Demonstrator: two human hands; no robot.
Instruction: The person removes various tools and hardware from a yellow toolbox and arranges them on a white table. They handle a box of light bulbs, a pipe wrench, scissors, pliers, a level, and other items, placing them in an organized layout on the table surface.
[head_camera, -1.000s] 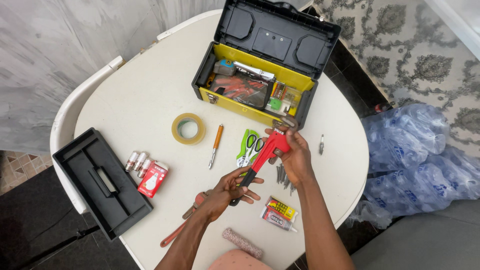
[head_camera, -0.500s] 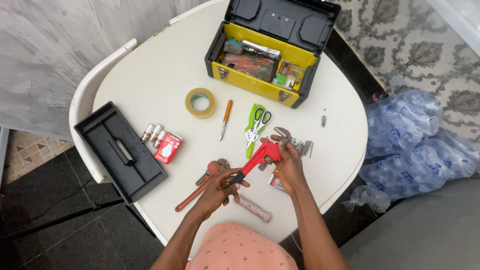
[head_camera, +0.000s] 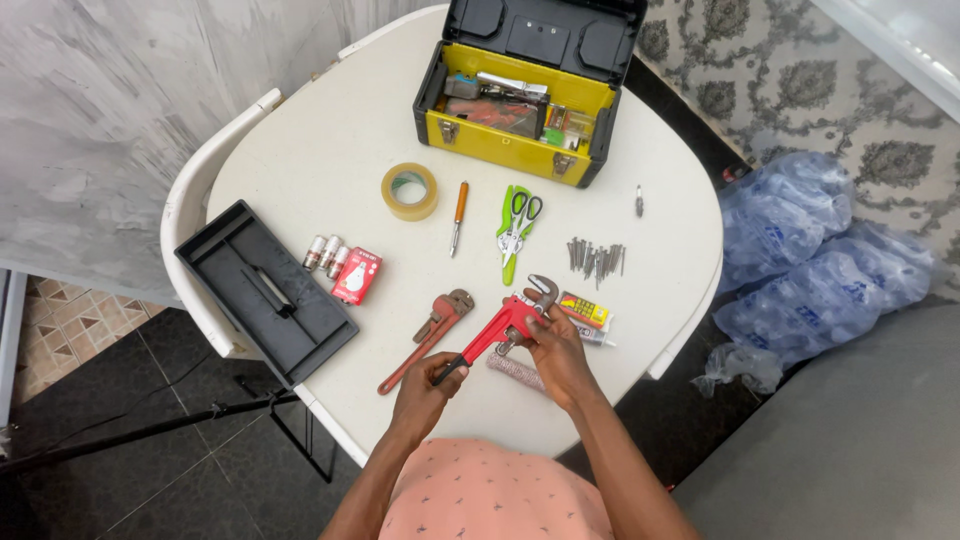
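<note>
I hold a red pipe wrench (head_camera: 495, 328) above the near part of a white round table (head_camera: 330, 160). My left hand (head_camera: 430, 378) grips the end of its dark handle. My right hand (head_camera: 553, 345) is closed around the wrench near its grey jaw. A second, rusty brown pipe wrench (head_camera: 425, 336) lies on the table just left of my hands. Under my right hand lie a pinkish cylindrical roll (head_camera: 515, 372) and a small yellow and red tube pack (head_camera: 585, 310).
An open yellow and black toolbox (head_camera: 520, 90) full of tools stands at the far side. Its black tray (head_camera: 265, 292) lies at the left edge. Tape roll (head_camera: 409, 190), screwdriver (head_camera: 458, 212), green scissors (head_camera: 516, 230), several nails (head_camera: 597, 258), small red box (head_camera: 357, 276). Plastic bags (head_camera: 820, 270) on the floor.
The view has shifted, so the table sits higher and closer in frame. My hands stay on the red wrench and have drawn it nearer to me. The brown wrench came into full view.
</note>
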